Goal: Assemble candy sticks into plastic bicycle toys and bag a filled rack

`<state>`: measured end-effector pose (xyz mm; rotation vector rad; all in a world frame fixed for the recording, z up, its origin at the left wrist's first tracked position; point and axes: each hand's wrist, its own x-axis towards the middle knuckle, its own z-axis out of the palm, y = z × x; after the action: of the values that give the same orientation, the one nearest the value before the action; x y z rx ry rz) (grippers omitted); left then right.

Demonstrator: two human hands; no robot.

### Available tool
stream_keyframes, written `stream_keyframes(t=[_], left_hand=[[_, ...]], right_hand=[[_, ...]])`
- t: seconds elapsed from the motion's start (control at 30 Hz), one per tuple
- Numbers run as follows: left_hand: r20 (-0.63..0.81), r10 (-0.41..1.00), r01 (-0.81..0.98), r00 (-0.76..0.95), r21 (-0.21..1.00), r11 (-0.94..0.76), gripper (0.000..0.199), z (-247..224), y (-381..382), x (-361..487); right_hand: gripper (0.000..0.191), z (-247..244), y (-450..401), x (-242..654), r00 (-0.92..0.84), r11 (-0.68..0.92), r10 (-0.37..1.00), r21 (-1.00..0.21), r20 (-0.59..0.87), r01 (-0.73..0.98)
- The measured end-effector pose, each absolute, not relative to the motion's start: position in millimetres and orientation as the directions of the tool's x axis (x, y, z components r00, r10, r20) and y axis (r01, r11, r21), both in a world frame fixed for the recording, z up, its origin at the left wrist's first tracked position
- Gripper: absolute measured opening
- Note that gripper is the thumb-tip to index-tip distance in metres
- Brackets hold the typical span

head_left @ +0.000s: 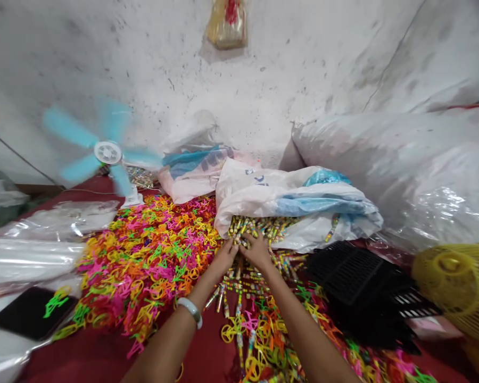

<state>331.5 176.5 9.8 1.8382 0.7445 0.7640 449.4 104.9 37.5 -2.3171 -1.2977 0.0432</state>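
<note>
One huge plastic sack (pixel 387 154), cut off at the right, bulges toward the worktop's (pixel 91 351) far right corner. Near the far edge, we see a white bag (pixel 247 189) partly hiding the patterned sticks (pixel 279 229). The fan's (pixel 107 153) blades blur. Our left hand (pixel 225 256) and right hand (pixel 258 252) touch sticks at the bag's mouth, close together; whether either grips, we cannot tell.

Looks like a small workshop: plastic pieces (pixel 143 260) heaped beside bulk sacks (pixel 383 159), stained wall (pixel 263 96).
</note>
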Motion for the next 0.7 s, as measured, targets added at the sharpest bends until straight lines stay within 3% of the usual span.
stream_keyframes(t=[0.23, 0.37, 0.53, 0.7], left_hand=[[0.043, 0.787, 0.420, 0.615, 0.827, -0.373, 0.044, 15.1, 139.5, 273.2], [0.034, 0.792, 0.470, 0.610, 0.788, -0.396, 0.040, 17.3, 109.8, 237.1], [0.054, 0.774, 0.521, 0.631, 0.710, -0.474, 0.041, 15.9, 75.4, 179.9], [-0.060, 0.723, 0.680, 0.688, 0.400, -0.614, 0.061, 5.1, 41.3, 137.8]], right_hand=[[0.047, 37.7, 85.0, 410.1, 0.251, -0.197, 0.965, -0.420, 0.076, 0.886], [0.056, 47.5, 68.4, 401.3, 0.089, -0.072, 0.996, -0.431, 0.021, 0.899], [0.058, 53.7, 57.2, 400.8, 0.182, -0.195, 0.981, -0.384, -0.068, 0.903], [0.071, 44.0, 48.9, 359.0, 0.228, -0.300, 0.938, -0.278, -0.262, 0.912]])
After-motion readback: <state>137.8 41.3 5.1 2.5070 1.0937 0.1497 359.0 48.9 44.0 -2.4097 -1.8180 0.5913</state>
